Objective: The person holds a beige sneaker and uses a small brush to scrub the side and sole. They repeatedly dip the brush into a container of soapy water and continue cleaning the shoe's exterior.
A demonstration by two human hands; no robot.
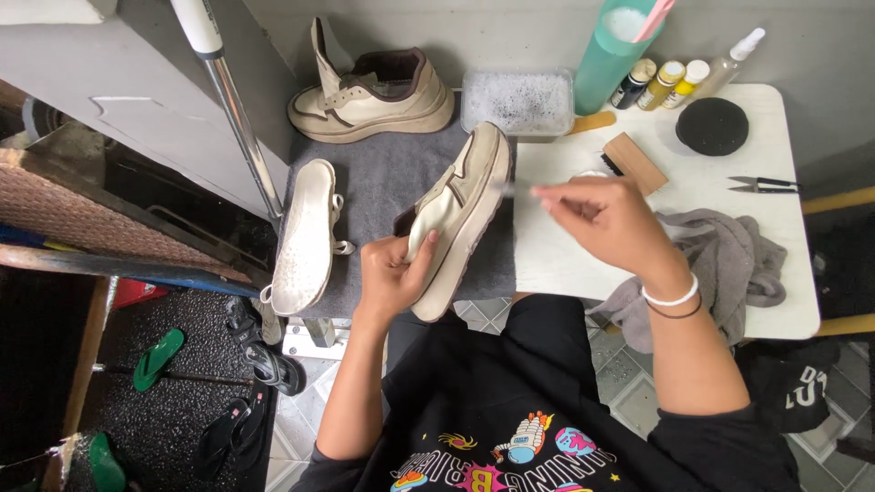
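Note:
My left hand (394,271) grips a cream sneaker (460,219) by its heel end and holds it tilted on its side over the grey mat (387,178). My right hand (606,219) hovers just right of the shoe with its fingers pinched on a small brush (518,189), blurred, whose tip is at the shoe's sole edge. The second cream sneaker (378,100) stands upright at the back of the mat. A white insole (305,237) lies on the mat's left side.
On the white table (775,310) lie a grey cloth (729,260), a wooden brush (633,162), a black round sponge (712,126), small snips (761,185), several bottles (670,82), a teal cup (612,55) and a clear tray (517,100). Sandals (260,364) lie on the floor at left.

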